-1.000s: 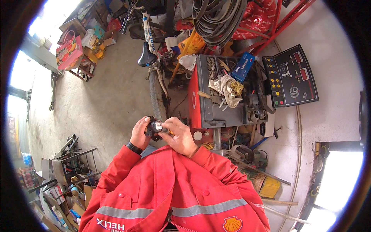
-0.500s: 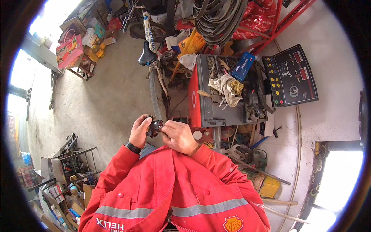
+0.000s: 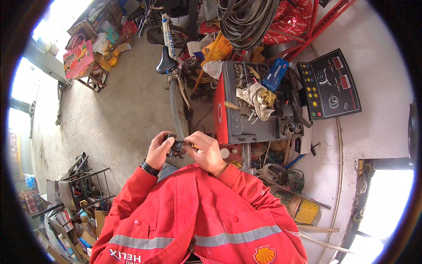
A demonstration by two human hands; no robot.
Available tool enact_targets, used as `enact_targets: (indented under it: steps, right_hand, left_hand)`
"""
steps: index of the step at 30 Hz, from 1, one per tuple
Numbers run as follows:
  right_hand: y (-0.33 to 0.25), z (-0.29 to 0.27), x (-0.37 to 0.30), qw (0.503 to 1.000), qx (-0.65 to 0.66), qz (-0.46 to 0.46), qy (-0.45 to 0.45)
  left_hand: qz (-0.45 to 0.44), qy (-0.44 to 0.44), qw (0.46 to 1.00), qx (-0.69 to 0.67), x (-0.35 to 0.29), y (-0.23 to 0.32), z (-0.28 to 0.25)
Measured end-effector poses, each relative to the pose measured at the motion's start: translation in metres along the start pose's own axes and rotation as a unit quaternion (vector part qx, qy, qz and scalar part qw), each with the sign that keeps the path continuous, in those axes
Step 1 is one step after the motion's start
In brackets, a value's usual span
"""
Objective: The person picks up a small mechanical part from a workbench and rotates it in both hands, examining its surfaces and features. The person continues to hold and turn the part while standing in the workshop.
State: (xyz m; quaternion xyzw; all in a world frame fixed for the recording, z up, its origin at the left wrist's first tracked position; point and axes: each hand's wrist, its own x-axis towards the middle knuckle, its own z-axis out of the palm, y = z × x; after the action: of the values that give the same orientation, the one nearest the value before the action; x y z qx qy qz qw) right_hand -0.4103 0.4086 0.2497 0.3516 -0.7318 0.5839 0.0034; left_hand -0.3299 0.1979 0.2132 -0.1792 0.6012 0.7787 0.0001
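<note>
My left hand [image 3: 158,150] is closed around a small black device [image 3: 177,147] with a rounded barrel, held in front of my chest. Its exact kind I cannot make out. At the barrel's right end, the fingers of my right hand [image 3: 205,152] are bent and pinched together. A small yellowish bit shows at those fingertips; most of what they grip is hidden. Below and beyond my hands stands a bicycle [image 3: 168,39], its black saddle [image 3: 167,61] and one tyre [image 3: 176,103] pointing toward me.
To the right is a dark machine top [image 3: 246,127] with a rag [image 3: 257,100], a wooden-handled tool [image 3: 235,107] and a blue box [image 3: 276,75]. A control panel [image 3: 329,86] leans by the wall. Coiled black belts [image 3: 246,22] hang above. A metal frame [image 3: 88,182] and clutter lie left.
The right hand has shifted slightly at the device's end, and a yellowish bit now shows by its fingertips. The barrel has turned to show more of its side. The left hand keeps its grip.
</note>
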Motion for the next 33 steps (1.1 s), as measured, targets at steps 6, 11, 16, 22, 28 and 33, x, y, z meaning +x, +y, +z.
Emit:
enact_targets:
  steps: [6, 11, 16, 22, 28, 33]
  right_hand:
    - [0.002, -0.002, 0.002, 1.000, -0.015, -0.027, 0.004]
    - [0.005, 0.001, 0.000, 0.999, -0.016, -0.030, 0.024]
    - [0.006, 0.001, 0.003, 0.999, -0.020, -0.033, 0.039]
    - [0.006, 0.004, 0.008, 0.999, -0.016, -0.013, 0.046]
    - [0.007, 0.002, 0.010, 1.000, -0.009, 0.019, 0.022]
    - [0.007, 0.000, 0.011, 0.999, 0.017, 0.049, 0.007]
  left_hand:
    - [-0.022, -0.017, 0.999, -0.029, 0.001, -0.005, 0.001]
    - [-0.044, -0.030, 0.994, -0.093, 0.003, -0.002, 0.005]
    - [-0.048, -0.013, 0.992, -0.114, 0.006, -0.006, 0.008]
    - [-0.014, 0.008, 0.998, -0.062, 0.013, -0.014, 0.004]
    - [-0.025, 0.014, 0.998, -0.048, 0.011, -0.011, 0.003]
    - [-0.022, 0.024, 0.998, -0.061, 0.013, -0.008, 0.002]
